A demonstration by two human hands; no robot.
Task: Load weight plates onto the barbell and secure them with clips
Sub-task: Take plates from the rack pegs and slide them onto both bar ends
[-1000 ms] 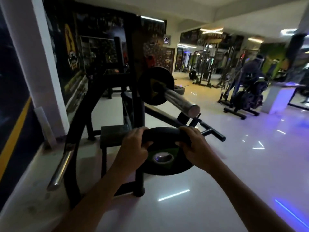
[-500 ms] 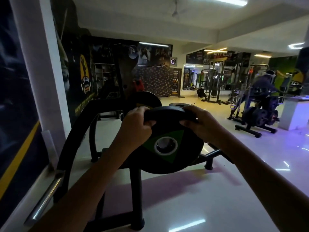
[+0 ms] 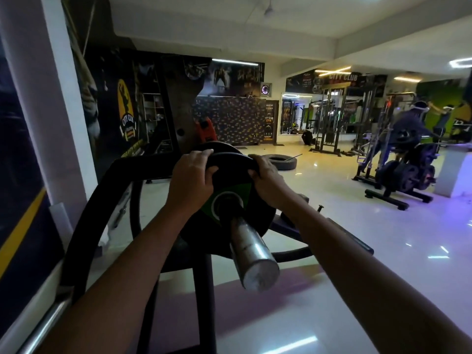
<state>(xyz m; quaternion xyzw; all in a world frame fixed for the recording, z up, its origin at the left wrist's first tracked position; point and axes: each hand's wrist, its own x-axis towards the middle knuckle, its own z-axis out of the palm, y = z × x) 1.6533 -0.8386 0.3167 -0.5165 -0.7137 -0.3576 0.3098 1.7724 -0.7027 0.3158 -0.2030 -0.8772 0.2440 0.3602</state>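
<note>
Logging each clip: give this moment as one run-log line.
step: loading | black round weight plate with green wedge on steel barbell sleeve | left hand, right hand grip its rim | clip: none seen

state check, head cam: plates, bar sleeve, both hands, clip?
Black weight plate with green wedge: threaded on the sleeve, held at the rim.
Second black plate behind: already loaded.
Steel barbell sleeve: end bare.
Left hand: gripping the rim.
Right hand: gripping the rim.
Clip: none visible.
</note>
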